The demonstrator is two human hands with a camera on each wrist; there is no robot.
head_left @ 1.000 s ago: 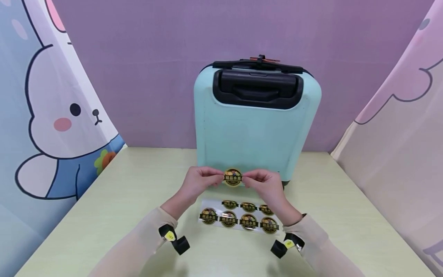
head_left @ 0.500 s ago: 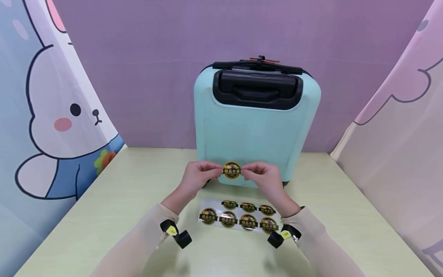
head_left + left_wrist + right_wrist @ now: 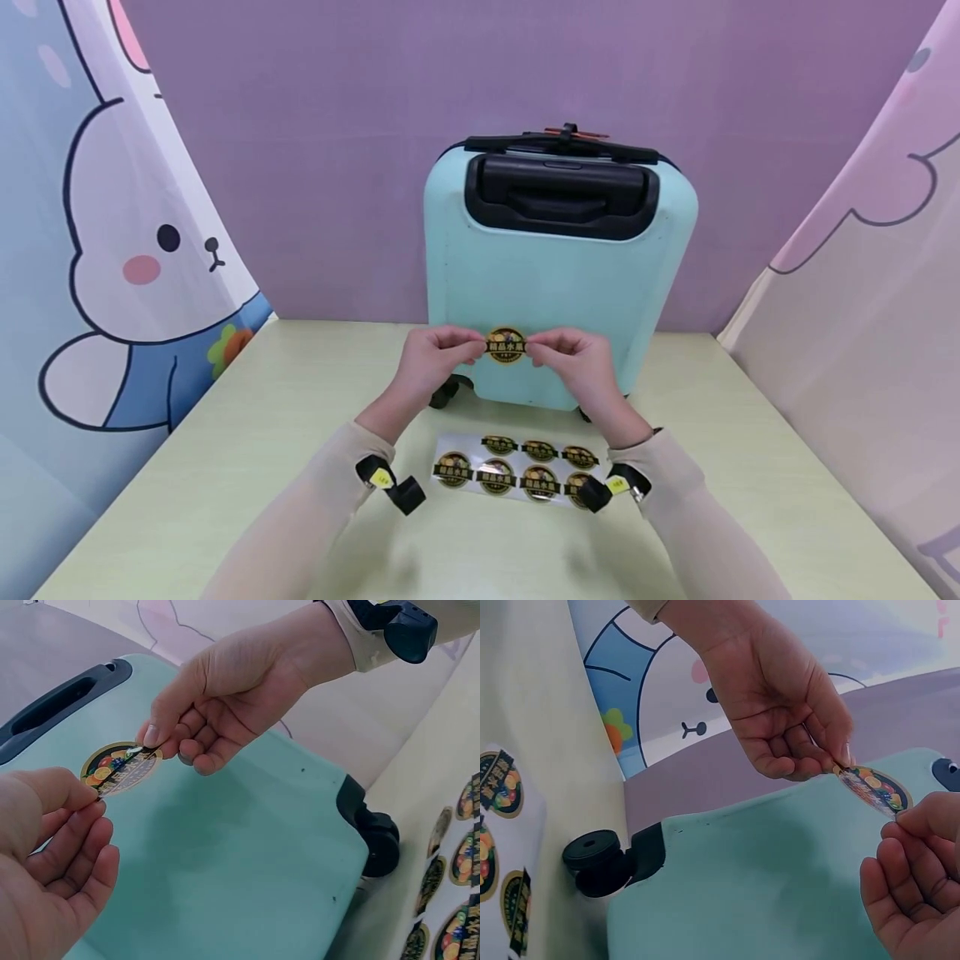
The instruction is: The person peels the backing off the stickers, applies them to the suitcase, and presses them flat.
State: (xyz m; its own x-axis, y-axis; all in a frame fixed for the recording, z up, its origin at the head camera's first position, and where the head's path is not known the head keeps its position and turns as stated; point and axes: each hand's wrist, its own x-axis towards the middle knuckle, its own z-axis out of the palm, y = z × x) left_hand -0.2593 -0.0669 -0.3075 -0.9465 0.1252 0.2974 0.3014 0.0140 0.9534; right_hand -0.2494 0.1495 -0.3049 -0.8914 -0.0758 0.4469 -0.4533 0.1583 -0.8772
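Note:
A round black-and-gold sticker (image 3: 506,346) with fruit pictures and lettering is stretched between both hands. My left hand (image 3: 435,364) pinches its left edge between thumb and forefinger. On the opposite edge my right hand (image 3: 579,367) pinches it the same way. Behind the sticker stands a mint-green suitcase (image 3: 555,283), upright, with its black handle recess at the top. In the left wrist view the sticker (image 3: 120,766) hovers near the suitcase shell (image 3: 225,847); whether it touches is unclear. The right wrist view shows the sticker (image 3: 874,789) tilted, with both hands at its edges.
A sheet of several similar stickers (image 3: 517,471) lies on the pale table (image 3: 315,400) in front of the suitcase. A black caster wheel (image 3: 444,392) shows at the suitcase's lower left. Purple cloth (image 3: 337,167) hangs behind, and patterned curtains (image 3: 885,333) stand at the sides.
Both hands have lifted the sticker from near the suitcase's bottom edge to higher in front of its lower shell. Their pinch on it stays the same. The sticker sheet stays on the table.

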